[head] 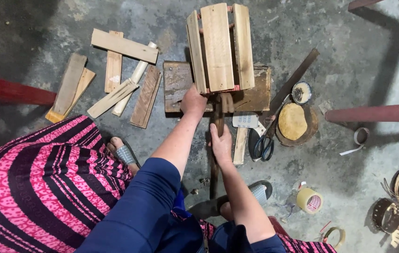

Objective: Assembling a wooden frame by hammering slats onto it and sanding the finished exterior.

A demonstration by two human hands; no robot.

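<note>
A stained grey concrete floor [349,70] carries everything. At the centre lies a dark wooden block [177,84]. Toward ten o'clock, loose wooden slats [115,79] lie scattered, some overlapping. At three o'clock from the block sit a round wooden disc [293,122], a small round tin [301,92] just above it, and black-handled scissors [262,145] touching its left side. Toward five o'clock stands a roll of tape [310,200]. At the far four o'clock edge lie curved wooden pieces [396,206]. A long dark strip [297,77] slants near one o'clock.
</note>
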